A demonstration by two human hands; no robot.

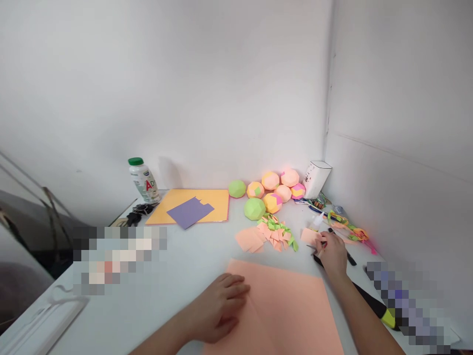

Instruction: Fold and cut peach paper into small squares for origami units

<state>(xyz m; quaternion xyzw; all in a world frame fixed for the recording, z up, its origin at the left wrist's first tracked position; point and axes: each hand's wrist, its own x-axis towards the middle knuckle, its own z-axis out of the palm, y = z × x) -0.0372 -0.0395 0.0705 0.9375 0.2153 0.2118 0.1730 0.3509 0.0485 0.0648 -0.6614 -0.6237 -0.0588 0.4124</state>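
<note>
EDGES: peach paper sheet (pixel 288 305) at the near edge of the white tabletop (pixel 192 256), open room to its left | LEFT: left hand (pixel 221 305) flat on the sheet's left edge, grip loose, holding nothing | RIGHT: right hand (pixel 332 254) at a thin dark tool (pixel 350 258), grip curled, cannot tell if it holds | MATERIAL: matte paper, faceted paper balls (pixel 271 195) | ROOM: white walls (pixel 185 98) meet in a corner

— What lies on the white table (pixel 177 276)?
— A salmon sheet (pixel 288 305) at the near edge. Toward the far edge, an orange sheet (pixel 218 199), with a green-capped bottle (pixel 143 181) to its left.
— And the far right corner?
— Paper balls (pixel 270 181), a white box (pixel 317 178), and paper scraps (pixel 268 235) just in front.
</note>
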